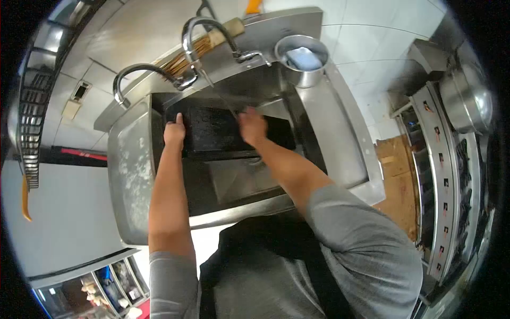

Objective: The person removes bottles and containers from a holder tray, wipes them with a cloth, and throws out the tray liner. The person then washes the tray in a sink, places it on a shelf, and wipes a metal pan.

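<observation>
A wet black rectangular piece (212,133), like a tray or box, lies across the steel sink (249,186). My left hand (174,133) grips its left end, thumb up along the edge and fingers mostly hidden. Over its right half is my right hand (252,126), smeared by motion; its fingers do not show clearly, nor whether it holds anything. A thin stream of water from the middle faucet (186,42) falls just left of the right hand.
A second faucet (135,68) curves over a metal pan with suds (130,175) on the left. Behind lies a bamboo brush (186,58). A steel pot (305,80) holding a light-blue cloth or sponge stands at the back right. Kitchen equipment with knobs (441,181) lines the right.
</observation>
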